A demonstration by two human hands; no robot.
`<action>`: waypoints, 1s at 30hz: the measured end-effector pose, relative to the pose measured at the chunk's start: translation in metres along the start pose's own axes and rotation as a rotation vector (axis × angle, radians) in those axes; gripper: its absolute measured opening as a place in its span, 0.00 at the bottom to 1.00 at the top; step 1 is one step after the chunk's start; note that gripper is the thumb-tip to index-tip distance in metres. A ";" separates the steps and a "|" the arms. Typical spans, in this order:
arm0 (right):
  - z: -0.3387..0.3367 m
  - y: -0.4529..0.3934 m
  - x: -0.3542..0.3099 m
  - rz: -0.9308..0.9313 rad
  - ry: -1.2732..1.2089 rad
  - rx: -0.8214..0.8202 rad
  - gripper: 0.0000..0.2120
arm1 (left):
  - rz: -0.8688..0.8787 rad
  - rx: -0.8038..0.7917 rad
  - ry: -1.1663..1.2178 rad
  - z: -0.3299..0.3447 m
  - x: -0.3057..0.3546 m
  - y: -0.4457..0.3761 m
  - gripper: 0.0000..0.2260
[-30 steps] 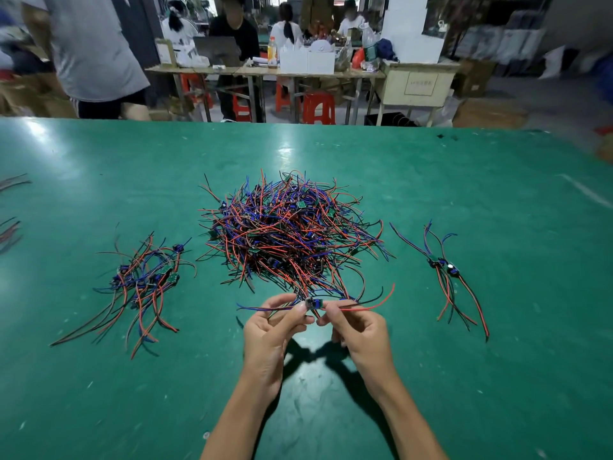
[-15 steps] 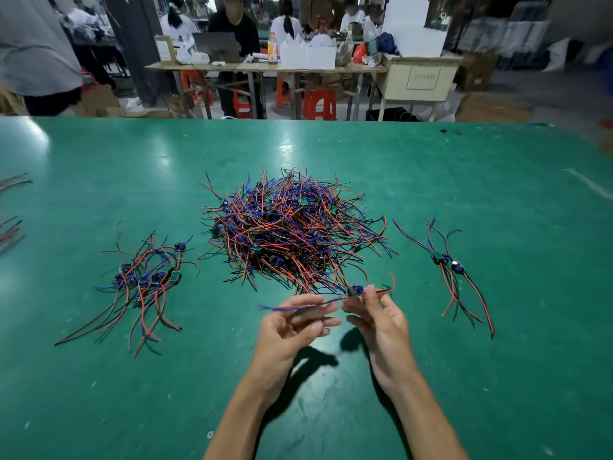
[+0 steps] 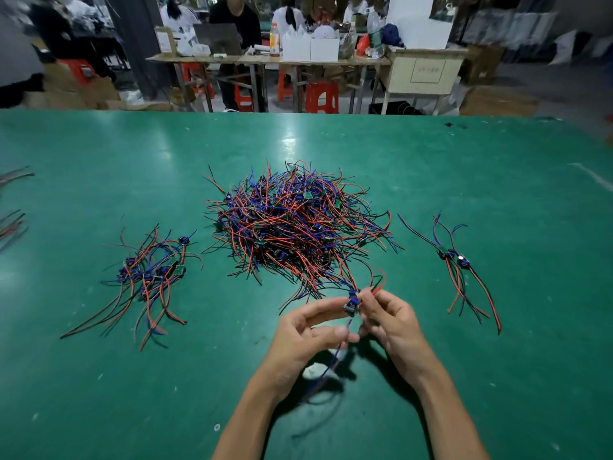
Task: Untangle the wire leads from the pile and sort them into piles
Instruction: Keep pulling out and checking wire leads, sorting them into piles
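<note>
A big tangled pile of red, blue and black wire leads (image 3: 295, 227) lies in the middle of the green table (image 3: 431, 167). A sorted pile (image 3: 149, 277) lies to its left and a smaller sorted pile (image 3: 461, 267) to its right. In front of the big pile, my right hand (image 3: 391, 323) pinches one lead by its small blue module (image 3: 351, 302), its red and black ends sticking up. My left hand (image 3: 308, 333) pinches the blue wire (image 3: 335, 356) that hangs down from that module.
More wire ends (image 3: 13, 200) lie at the table's left edge. Beyond the far edge stand work tables (image 3: 265, 58), red stools (image 3: 321, 97), cardboard boxes and several seated people.
The lead has been turned from lying level between my hands to hanging upright. My hands have lifted and come closer to me. Its blue wire now trails down under my left hand.
</note>
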State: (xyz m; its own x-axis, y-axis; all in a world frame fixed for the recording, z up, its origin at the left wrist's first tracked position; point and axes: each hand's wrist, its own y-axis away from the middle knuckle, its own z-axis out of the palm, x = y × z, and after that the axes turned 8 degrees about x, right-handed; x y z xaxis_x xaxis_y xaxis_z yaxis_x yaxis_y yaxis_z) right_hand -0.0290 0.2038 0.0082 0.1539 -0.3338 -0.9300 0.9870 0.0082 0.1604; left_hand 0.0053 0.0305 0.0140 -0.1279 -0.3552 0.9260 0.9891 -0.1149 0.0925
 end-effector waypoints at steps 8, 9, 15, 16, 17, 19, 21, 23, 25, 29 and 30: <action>-0.002 0.001 -0.001 -0.039 0.078 -0.025 0.15 | -0.096 -0.089 0.001 0.000 0.001 0.000 0.24; -0.002 0.002 -0.002 -0.027 0.080 -0.052 0.14 | -0.121 -0.091 0.015 0.001 0.001 -0.001 0.23; 0.006 0.008 -0.004 0.039 0.151 -0.207 0.16 | -0.120 0.028 -0.045 0.006 -0.004 -0.004 0.11; 0.008 0.009 -0.003 0.045 0.142 -0.218 0.17 | -0.109 0.066 -0.052 0.006 -0.005 -0.005 0.11; 0.011 0.010 0.000 0.052 0.132 -0.215 0.18 | -0.099 0.102 -0.050 0.006 -0.007 -0.006 0.11; 0.016 0.011 0.007 0.025 0.149 -0.181 0.19 | -0.083 0.162 -0.032 0.005 -0.008 -0.007 0.11; 0.020 0.012 0.016 -0.096 0.296 -0.095 0.17 | -0.069 0.186 -0.024 0.006 -0.009 -0.008 0.08; 0.022 0.013 0.022 -0.202 0.400 -0.027 0.16 | -0.051 0.185 -0.047 0.009 -0.011 -0.008 0.07; 0.022 0.015 0.024 -0.255 0.414 0.012 0.14 | -0.032 0.202 -0.083 0.012 -0.012 -0.009 0.08; 0.030 0.017 0.030 -0.285 0.409 0.092 0.13 | 0.040 0.247 -0.198 0.016 -0.016 -0.010 0.06; 0.033 0.017 0.033 -0.285 0.412 0.117 0.14 | 0.052 0.248 -0.226 0.016 -0.017 -0.010 0.06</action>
State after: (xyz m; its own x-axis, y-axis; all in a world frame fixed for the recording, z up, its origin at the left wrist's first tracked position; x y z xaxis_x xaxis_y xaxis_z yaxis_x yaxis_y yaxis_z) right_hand -0.0086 0.1617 -0.0087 -0.0918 0.0918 -0.9915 0.9843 -0.1426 -0.1043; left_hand -0.0012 0.0526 0.0035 -0.0842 -0.1364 0.9871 0.9852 0.1368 0.1030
